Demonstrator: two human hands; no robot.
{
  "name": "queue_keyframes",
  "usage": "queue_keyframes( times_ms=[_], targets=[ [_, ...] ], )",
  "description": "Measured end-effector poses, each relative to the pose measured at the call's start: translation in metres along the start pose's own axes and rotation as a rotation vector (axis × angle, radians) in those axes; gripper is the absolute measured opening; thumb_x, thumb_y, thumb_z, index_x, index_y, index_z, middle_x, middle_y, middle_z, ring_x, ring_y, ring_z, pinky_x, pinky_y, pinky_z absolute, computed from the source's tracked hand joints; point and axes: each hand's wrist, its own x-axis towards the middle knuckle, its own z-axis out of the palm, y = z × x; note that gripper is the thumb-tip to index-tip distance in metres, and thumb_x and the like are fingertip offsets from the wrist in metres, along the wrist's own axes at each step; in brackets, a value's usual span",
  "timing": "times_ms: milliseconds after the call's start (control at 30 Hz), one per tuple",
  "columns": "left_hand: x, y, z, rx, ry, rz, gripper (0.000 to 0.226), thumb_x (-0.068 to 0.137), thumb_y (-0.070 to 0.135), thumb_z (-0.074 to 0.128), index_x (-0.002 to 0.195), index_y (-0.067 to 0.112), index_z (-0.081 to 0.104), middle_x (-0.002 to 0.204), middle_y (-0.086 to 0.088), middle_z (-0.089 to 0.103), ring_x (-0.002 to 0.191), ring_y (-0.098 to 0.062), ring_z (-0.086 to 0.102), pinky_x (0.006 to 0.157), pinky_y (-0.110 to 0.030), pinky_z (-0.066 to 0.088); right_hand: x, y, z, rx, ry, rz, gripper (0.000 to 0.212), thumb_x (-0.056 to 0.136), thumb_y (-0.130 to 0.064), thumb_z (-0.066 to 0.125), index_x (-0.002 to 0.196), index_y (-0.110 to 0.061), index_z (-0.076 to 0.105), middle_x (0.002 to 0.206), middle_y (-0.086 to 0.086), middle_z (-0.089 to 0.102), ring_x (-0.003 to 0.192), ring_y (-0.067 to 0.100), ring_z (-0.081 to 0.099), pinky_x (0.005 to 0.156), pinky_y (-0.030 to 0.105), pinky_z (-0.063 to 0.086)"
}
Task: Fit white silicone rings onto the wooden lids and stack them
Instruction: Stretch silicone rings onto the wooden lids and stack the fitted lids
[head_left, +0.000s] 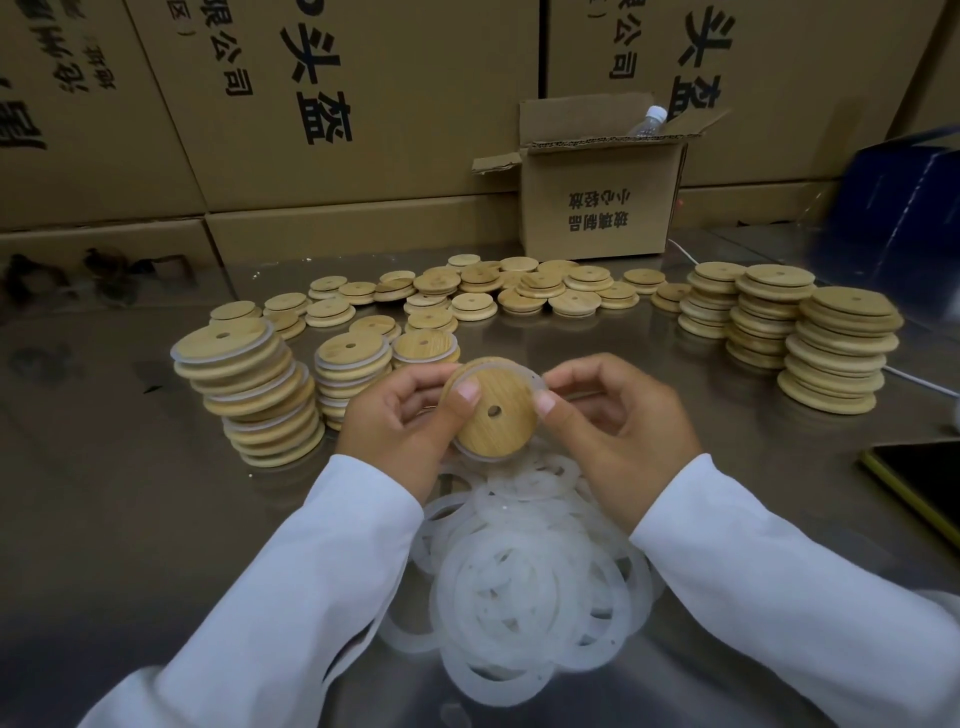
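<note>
A wooden lid (493, 415), white ring (537, 382) half stretched around it, is pinched between the left hand (400, 421) and right hand (618, 426) above loose rings (524, 582). Left of it, ringed stacks (254, 389); beyond and right, many bare lids (831, 348) await on the tabletop (104, 493).

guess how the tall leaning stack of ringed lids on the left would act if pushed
Probably tips: the stack leans, its lids visibly offset. The white rings between lids may add friction, so it might slump rather than scatter.
</note>
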Motion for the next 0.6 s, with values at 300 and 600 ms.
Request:
queue_keyframes(
  times_ms=[300,600],
  targets=[
    [0.0007,-0.0003,0.0000,0.027,0.017,0.009,0.010,0.079,0.013,0.066,0.087,0.018,0.067,0.076,0.001,0.073,0.072,-0.014,0.069,0.069,-0.034,0.057,0.0036,0.0001,-0.0021,0.031,-0.052,0.124,0.014,0.082,-0.018,0.065,0.069,-0.022,0.065,0.070,-0.008,0.065,0.065,0.000,0.059,0.065,0.009,0.047],
    [0.0014,-0.0019,0.0011,0.039,0.008,0.023,0.012,0.080,0.010,0.065,0.083,0.022,0.066,0.072,0.005,0.073,0.069,-0.010,0.068,0.065,-0.028,0.057,0.0056,0.0020,-0.0039,-0.112,-0.087,0.161,0.018,0.087,-0.022,0.060,0.069,-0.025,0.060,0.072,-0.006,0.062,0.074,0.011,0.057,0.069,0.018,0.046]
  ],
)
